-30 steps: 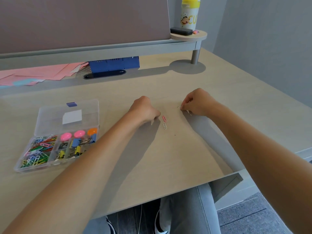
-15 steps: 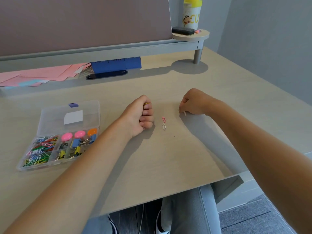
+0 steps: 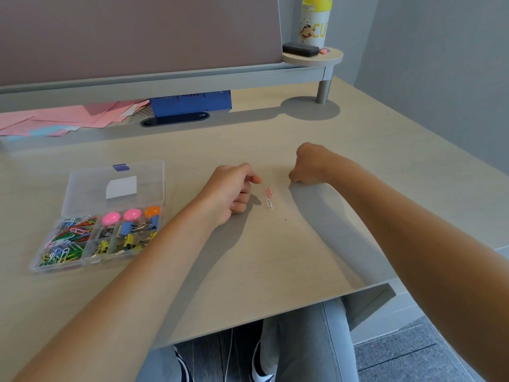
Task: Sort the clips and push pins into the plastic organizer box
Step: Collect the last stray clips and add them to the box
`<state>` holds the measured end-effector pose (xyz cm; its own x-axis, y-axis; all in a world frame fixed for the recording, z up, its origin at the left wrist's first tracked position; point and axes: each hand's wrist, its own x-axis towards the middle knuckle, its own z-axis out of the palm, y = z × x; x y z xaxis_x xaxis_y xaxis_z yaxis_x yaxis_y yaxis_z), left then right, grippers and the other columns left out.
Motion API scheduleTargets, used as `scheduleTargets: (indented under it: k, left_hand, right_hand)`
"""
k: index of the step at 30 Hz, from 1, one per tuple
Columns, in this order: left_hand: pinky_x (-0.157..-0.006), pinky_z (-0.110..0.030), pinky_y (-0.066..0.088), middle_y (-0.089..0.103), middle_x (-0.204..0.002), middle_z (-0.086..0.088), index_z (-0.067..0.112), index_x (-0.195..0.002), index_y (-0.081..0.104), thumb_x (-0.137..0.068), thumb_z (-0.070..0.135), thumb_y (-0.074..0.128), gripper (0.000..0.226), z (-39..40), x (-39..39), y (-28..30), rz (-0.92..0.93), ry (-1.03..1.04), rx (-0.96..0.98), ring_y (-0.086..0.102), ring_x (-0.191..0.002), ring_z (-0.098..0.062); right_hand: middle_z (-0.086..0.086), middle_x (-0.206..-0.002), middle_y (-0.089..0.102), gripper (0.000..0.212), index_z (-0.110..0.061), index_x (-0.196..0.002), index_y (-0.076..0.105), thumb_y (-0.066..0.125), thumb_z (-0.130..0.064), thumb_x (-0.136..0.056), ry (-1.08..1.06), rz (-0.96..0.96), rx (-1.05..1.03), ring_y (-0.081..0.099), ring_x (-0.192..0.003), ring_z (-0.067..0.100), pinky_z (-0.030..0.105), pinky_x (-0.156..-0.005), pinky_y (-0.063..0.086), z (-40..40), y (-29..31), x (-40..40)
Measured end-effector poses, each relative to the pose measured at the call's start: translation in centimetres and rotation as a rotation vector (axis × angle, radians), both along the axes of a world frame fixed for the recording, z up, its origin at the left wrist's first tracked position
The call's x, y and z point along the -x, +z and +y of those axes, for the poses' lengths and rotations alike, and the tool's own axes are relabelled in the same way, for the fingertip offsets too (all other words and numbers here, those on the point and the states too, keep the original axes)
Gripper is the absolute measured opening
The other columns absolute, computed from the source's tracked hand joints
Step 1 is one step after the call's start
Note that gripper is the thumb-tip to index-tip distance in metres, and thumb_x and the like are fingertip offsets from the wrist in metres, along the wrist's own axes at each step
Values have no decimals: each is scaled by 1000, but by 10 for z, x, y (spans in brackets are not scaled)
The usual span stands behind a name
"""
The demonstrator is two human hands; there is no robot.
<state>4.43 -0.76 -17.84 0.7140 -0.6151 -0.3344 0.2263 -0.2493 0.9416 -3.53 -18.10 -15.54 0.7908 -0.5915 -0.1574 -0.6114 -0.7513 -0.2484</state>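
A red paper clip (image 3: 269, 192) and a white paper clip (image 3: 269, 204) lie on the desk between my hands. My left hand (image 3: 231, 191) is curled just left of them, thumb and forefinger tips almost at the red clip; a yellow clip seen in this fist a moment ago is now hidden. My right hand (image 3: 311, 166) pinches down on the desk where a small metal clip lay. The clear organizer box (image 3: 82, 264) stands open at left, holding coloured paper clips (image 3: 68, 238), binder clips (image 3: 129, 239) and pink push pins (image 3: 111, 217).
Pink papers (image 3: 55, 117), a blue box (image 3: 190, 102) and a black cable slot (image 3: 175, 118) lie at the back under the screen rail. A round shelf (image 3: 330, 57) on a post carries a bottle (image 3: 314, 20). The desk's front edge (image 3: 275, 312) is close to my lap.
My left hand turned palm-up with a yellow clip in its fist, then rolled back over with fingertips toward the red clip. My right hand's pinch closed over the small metal clip.
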Motion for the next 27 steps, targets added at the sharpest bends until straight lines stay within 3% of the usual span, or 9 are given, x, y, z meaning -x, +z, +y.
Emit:
scheduleTargets:
  k: [4, 6, 8, 11, 13, 15, 19, 24, 27]
  left_hand:
    - [-44, -17, 15, 31, -46, 3, 6, -80, 71, -85, 15, 67, 11, 6, 3, -6, -347, -124, -165, 20, -39, -15]
    - [-38, -16, 19, 42, -44, 5, 10, -80, 73, -83, 17, 71, 8, 10, 6, -6, -504, -179, -214, 30, -33, -15]
    - [-34, -15, 23, 52, -46, 7, 16, -78, 74, -81, 21, 75, 6, 12, 10, -4, -632, -224, -249, 39, -31, -8]
    - [-35, -17, 27, 53, -51, 9, 20, -80, 72, -74, 25, 82, 13, 12, 14, -5, -727, -251, -278, 41, -35, -6]
    - [-39, -17, 25, 49, -51, 11, 21, -83, 72, -74, 25, 84, 15, 12, 15, -7, -774, -267, -277, 40, -39, -6]
    - [-40, -19, 24, 46, -44, 11, 22, -86, 72, -77, 23, 82, 14, 12, 13, -7, -801, -301, -257, 38, -38, -6]
    - [-44, -23, 20, 32, -42, 10, 22, -91, 73, -83, 20, 80, 10, 15, 9, -4, -808, -413, -175, 27, -40, -10]
    - [-46, -23, 20, 32, -49, 6, 21, -88, 77, -84, 15, 78, 7, 15, -1, 1, -846, -507, -175, 26, -46, -9]
    - [-51, -26, 24, 38, -53, 2, 22, -83, 76, -82, 18, 80, 6, 12, -4, 0, -858, -530, -199, 29, -49, -10]
  right_hand:
    - [9, -75, 52, 25, -7, -72, 47, 59, -20, -91, 44, 90, 29, 50, -66, 25, 28, -52, 32, 7, 7, -1]
    - [10, -79, 53, 27, -5, -78, 51, 55, -26, -95, 65, 113, 40, 53, -76, 29, 30, -58, 37, 10, 4, 0]
    - [10, -86, 53, 28, -4, -86, 52, 50, -30, -98, 85, 90, 50, 53, -86, 32, 32, -69, 40, 11, -2, 2]
    - [7, -77, 52, 33, -7, -75, 49, 46, -30, -99, 68, -14, -22, 52, -78, 29, 32, -62, 37, 11, -6, 9]
    - [7, -71, 55, 32, -8, -69, 49, 47, -26, -96, -18, -193, -273, 50, -64, 24, 30, -58, 37, 9, -6, 16]
    - [6, -70, 50, 23, -11, -71, 46, 48, -18, -92, -131, -454, -731, 39, -55, 19, 29, -55, 31, 7, -6, 23]
    - [4, -75, 47, 15, -15, -81, 41, 46, -8, -92, -230, -777, -1565, 28, -58, 11, 22, -49, 25, 4, -19, 37]
    - [1, -76, 46, 5, -10, -96, 50, 47, -6, -95, -234, -810, -1896, 29, -61, 7, 18, -50, 28, 9, -27, 39]
    - [1, -77, 42, 17, -4, -98, 59, 45, -4, -90, -271, -869, -1990, 29, -63, 8, 18, -52, 29, 11, -23, 38]
